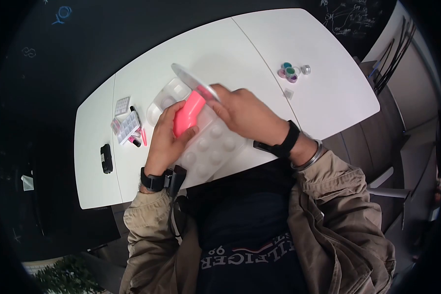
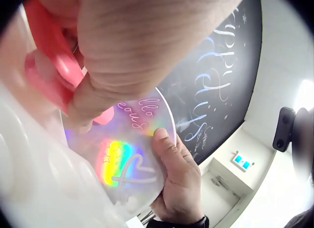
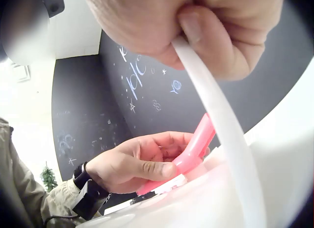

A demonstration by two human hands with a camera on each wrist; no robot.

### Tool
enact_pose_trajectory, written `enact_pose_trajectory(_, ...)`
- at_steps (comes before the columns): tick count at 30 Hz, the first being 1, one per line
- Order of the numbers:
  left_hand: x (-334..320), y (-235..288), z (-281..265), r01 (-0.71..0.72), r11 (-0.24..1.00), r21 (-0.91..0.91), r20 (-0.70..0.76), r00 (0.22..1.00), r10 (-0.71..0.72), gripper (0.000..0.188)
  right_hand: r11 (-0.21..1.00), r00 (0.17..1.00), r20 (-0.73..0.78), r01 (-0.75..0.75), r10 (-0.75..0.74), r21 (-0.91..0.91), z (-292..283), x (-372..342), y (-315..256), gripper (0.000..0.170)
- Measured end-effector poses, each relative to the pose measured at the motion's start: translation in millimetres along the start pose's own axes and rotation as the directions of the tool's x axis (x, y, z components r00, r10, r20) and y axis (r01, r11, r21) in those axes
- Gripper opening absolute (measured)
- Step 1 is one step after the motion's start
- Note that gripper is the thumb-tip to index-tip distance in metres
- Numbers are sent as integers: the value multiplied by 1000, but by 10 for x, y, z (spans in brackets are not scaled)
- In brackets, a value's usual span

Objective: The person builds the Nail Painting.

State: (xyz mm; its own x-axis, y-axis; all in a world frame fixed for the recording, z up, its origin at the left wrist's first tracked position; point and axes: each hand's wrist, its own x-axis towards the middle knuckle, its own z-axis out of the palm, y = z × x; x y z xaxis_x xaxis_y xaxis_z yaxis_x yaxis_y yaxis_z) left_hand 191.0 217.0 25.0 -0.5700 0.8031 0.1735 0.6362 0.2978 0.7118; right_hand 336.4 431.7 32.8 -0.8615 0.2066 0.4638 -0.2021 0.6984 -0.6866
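Observation:
My left hand (image 1: 162, 148) grips a pink angled plastic tool (image 1: 187, 117), its fingers round one side and its thumb on the other. With my right hand (image 1: 252, 113) I pinch the edge of a round translucent silicone mould (image 1: 185, 74), which stands tilted close to the pink tool's upper end. In the left wrist view, that round mould (image 2: 132, 159) shows raised lettering, a heart, stars and a rainbow sheen. Below both hands lies a translucent mould with several domes (image 1: 203, 159), partly covered by the left hand. Another translucent mould with large hollows (image 1: 157, 109) lies beyond it.
On the white table (image 1: 328, 49), several small lidded jars (image 1: 290, 71) stand at right beside a small clear packet (image 1: 288, 93). A pile of small compartment boxes (image 1: 127, 126) and pens lies at left, near a black case (image 1: 106, 159).

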Motion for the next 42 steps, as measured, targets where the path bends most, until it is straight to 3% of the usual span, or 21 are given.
enact_pose_trajectory(3, -6, 26, 16, -34, 999, 30, -14, 999, 34, 68, 995, 999, 10, 38, -37, -96, 63, -18, -17, 32)
enact_pose_trajectory(9, -33, -12, 40, -58, 995, 77, -31, 998, 61, 69, 996, 997, 53, -59, 62, -62, -1, -21, -53, 28)
enact_pose_trajectory(18, -29, 67, 40, -10, 999, 47, -28, 1000, 12, 69, 999, 999, 21, -42, 41, 30, 42, -54, 22, 30)
enact_pose_trajectory(24, -75, 101, -10, 3, 999, 42, 57, 998, -5, 76, 990, 997, 67, -30, 40, -141, -118, -26, 81, 36)
enact_pose_trajectory(27, -96, 151, -38, -53, 999, 0, 118, 992, 52, 81, 959, 1000, 25, 5, 3, -284, -296, 11, 202, 37)
enact_pose_trajectory(30, -103, 109, -27, -89, 995, -52, 160, 982, 96, 86, 949, 996, -76, 15, -41, -314, -498, 58, 284, 38)
enact_pose_trajectory(35, -105, 210, -1, -33, 993, -117, 208, 976, 57, 94, 916, 969, -230, -166, 84, -366, -840, 70, 563, 35)
enact_pose_trajectory(37, -97, 187, 2, -52, 995, -91, 192, 979, 69, 96, 887, 965, -254, -171, 64, -429, -1006, 35, 688, 34)
enact_pose_trajectory(40, -87, 133, 41, -72, 997, -37, 150, 986, 77, 95, 862, 953, -204, -292, 224, -415, -1224, -61, 690, 32)
enact_pose_trajectory(42, -76, 88, 86, -90, 996, 5, 102, 991, 89, 94, 856, 962, -223, -244, 156, -455, -1279, -148, 721, 27)
